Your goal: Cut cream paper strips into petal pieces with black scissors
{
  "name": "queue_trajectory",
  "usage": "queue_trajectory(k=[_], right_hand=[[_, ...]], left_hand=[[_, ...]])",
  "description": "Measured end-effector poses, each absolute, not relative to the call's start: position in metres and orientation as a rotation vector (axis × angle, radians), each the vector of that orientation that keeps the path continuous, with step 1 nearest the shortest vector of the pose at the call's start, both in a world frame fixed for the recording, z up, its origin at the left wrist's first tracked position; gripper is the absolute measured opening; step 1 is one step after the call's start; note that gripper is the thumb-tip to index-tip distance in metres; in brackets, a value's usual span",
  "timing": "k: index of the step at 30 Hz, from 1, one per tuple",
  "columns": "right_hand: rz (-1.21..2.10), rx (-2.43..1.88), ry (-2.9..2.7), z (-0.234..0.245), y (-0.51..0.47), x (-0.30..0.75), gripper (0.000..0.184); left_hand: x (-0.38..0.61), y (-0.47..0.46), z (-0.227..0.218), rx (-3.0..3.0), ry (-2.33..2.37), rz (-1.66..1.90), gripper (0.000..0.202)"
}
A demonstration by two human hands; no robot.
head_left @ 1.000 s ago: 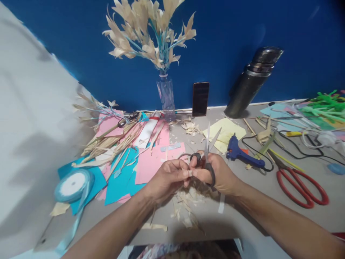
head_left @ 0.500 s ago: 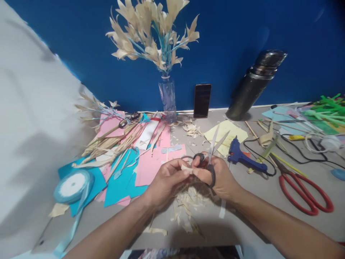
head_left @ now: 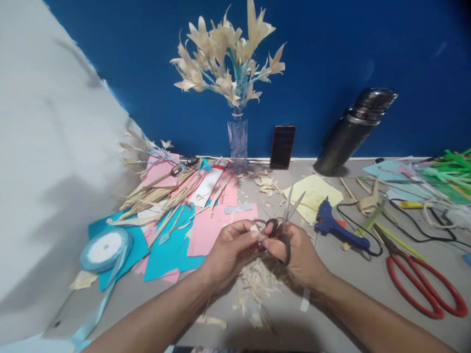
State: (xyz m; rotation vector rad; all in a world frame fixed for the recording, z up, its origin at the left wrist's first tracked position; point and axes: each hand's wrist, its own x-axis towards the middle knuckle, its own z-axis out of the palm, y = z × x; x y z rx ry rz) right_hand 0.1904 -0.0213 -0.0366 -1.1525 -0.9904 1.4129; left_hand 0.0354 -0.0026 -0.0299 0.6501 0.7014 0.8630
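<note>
Still pinching a pale husk scrap (head_left: 255,229) in the left hand (head_left: 230,249); gripping black-handled scissors (head_left: 286,216) in the right hand (head_left: 300,249), blades slightly closer than before; trimming barely advanced.

Right of the grip on the small scissors (head_left: 284,230) lay the glue gun (head_left: 333,225), large scissors (head_left: 392,252) beyond it. Paper sheets (head_left: 209,230) and ribbon spool (head_left: 105,247) lay left; vase (head_left: 238,142), phone (head_left: 282,147), flask (head_left: 346,137) stood behind, scraps (head_left: 257,279) beneath.

Bare left grip (head_left: 228,250), bare right grip (head_left: 300,252), two bare forearms (head_left: 158,314)
</note>
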Motion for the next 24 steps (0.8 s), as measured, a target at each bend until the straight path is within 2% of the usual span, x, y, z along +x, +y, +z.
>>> queue_trajectory(k=[5,9,15,24], right_hand=[[1.492,-1.062,-1.091,-0.038,-0.019,0.197,0.021],[1.393,-1.149,-1.097,-0.039,-0.022,0.192,0.021],[1.376,-1.207,-1.006,-0.037,-0.023,0.191,0.031],[1.676,-1.154,-1.509,-0.04,-0.018,0.208,0.054]], left_hand=[[0.032,0.001,-0.028,0.738,0.741,0.9,0.021],[0.034,-0.001,-0.032,0.758,0.768,0.893,0.023],[0.036,-0.005,-0.032,0.74,0.812,0.9,0.025],[0.018,0.01,-0.027,1.009,1.018,1.115,0.02]])
